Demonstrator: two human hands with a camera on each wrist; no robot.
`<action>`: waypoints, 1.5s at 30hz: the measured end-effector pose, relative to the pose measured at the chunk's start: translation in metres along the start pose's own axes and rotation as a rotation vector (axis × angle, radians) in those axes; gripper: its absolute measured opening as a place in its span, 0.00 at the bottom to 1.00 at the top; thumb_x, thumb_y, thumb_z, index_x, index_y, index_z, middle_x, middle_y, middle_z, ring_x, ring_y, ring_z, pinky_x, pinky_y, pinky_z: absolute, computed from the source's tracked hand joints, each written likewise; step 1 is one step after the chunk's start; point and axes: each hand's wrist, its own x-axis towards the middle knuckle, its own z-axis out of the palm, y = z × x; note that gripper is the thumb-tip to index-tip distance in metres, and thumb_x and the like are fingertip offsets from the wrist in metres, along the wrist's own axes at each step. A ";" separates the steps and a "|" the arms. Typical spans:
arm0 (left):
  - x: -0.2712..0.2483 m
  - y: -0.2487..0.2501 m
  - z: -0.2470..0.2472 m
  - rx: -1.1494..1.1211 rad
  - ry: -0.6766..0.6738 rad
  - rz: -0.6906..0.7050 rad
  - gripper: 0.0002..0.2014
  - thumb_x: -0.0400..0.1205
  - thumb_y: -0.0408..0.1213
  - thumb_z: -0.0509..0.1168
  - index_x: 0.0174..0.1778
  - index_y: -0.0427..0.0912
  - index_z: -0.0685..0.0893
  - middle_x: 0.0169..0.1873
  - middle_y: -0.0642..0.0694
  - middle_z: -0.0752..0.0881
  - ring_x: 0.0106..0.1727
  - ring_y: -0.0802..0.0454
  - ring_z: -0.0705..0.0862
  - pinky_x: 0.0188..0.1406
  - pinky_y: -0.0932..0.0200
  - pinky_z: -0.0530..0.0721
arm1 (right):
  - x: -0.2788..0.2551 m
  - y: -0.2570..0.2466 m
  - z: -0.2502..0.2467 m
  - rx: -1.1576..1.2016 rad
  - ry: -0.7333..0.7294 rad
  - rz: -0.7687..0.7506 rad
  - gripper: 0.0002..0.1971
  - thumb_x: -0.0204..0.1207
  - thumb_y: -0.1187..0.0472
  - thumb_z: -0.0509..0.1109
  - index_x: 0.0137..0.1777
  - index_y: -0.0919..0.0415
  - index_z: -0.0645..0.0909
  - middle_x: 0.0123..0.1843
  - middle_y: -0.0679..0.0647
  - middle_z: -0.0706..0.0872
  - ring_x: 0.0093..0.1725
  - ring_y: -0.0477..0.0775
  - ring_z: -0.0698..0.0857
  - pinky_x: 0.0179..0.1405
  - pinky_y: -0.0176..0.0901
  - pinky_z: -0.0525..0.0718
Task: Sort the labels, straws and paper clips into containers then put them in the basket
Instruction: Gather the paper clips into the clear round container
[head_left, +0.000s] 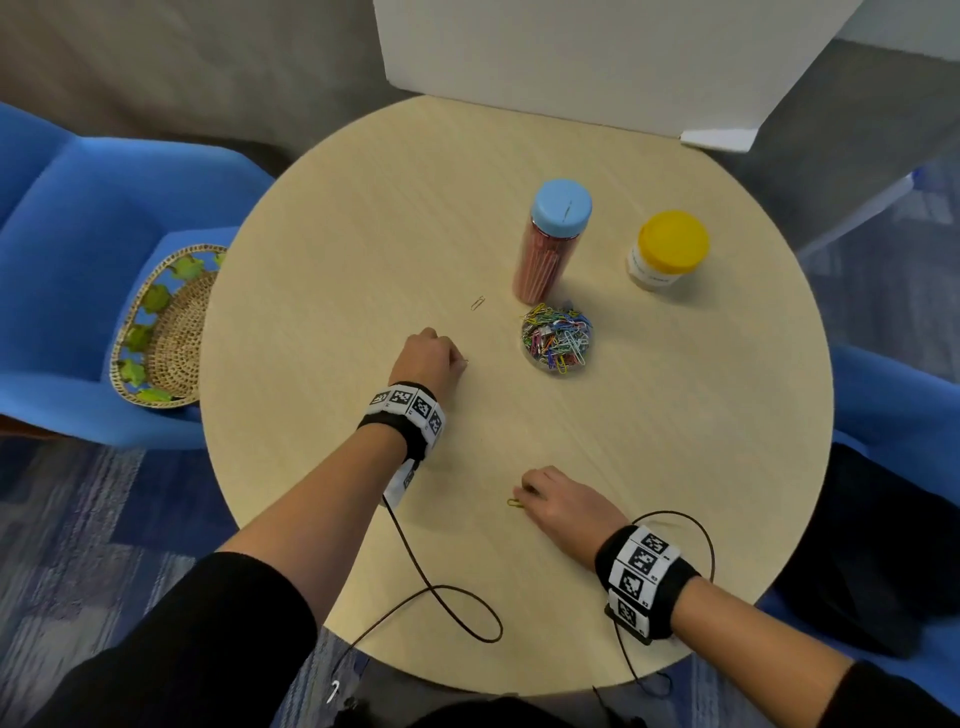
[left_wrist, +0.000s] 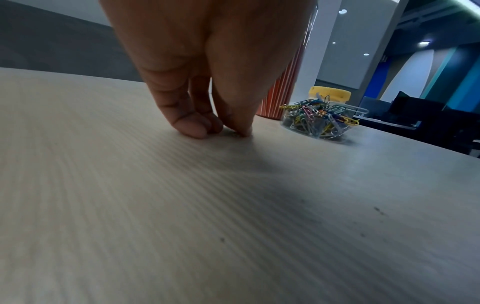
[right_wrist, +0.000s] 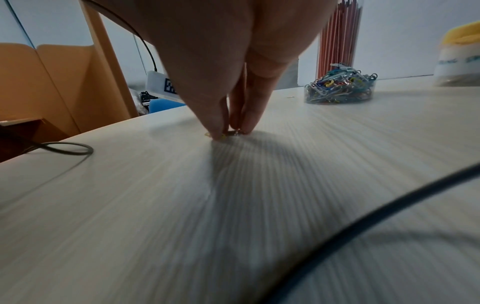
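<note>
A clear low container (head_left: 557, 338) heaped with coloured paper clips sits mid-table. Behind it stand a tall blue-lidded jar of red straws (head_left: 550, 244) and a yellow-lidded jar (head_left: 667, 249). My left hand (head_left: 460, 364) is left of the container, fingertips down on the table, pinching a small paper clip (head_left: 465, 361); in the left wrist view the fingertips (left_wrist: 241, 131) close on it. My right hand (head_left: 522, 496) is near the front, pinching a yellow paper clip (head_left: 514, 502) against the table. That yellow paper clip (right_wrist: 207, 134) peeks out beside the fingertips. One loose clip (head_left: 477, 302) lies left of the straw jar.
The woven basket (head_left: 166, 327) sits on a blue chair off the table's left edge. A white board (head_left: 571, 57) stands at the far edge. Black wrist cables (head_left: 457, 608) loop over the front of the round table (head_left: 363, 208).
</note>
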 end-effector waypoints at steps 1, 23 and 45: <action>-0.001 0.000 0.001 0.019 -0.029 -0.012 0.11 0.84 0.41 0.65 0.53 0.38 0.88 0.55 0.40 0.81 0.59 0.42 0.78 0.60 0.48 0.81 | -0.001 -0.002 0.000 0.010 -0.029 0.027 0.20 0.56 0.68 0.88 0.49 0.61 0.89 0.45 0.52 0.84 0.43 0.50 0.83 0.30 0.35 0.83; 0.065 0.039 -0.011 -0.238 0.106 -0.112 0.09 0.79 0.38 0.71 0.50 0.40 0.93 0.46 0.42 0.91 0.48 0.45 0.89 0.51 0.61 0.83 | 0.027 0.050 -0.045 0.452 0.017 0.709 0.12 0.69 0.68 0.70 0.49 0.57 0.91 0.44 0.53 0.91 0.45 0.53 0.89 0.52 0.41 0.86; 0.020 0.064 0.004 -0.336 0.031 0.154 0.05 0.83 0.38 0.67 0.47 0.40 0.85 0.40 0.47 0.78 0.38 0.55 0.75 0.37 0.69 0.68 | 0.090 0.151 -0.106 0.875 0.528 0.901 0.09 0.61 0.69 0.81 0.36 0.54 0.88 0.31 0.55 0.90 0.34 0.55 0.91 0.44 0.53 0.92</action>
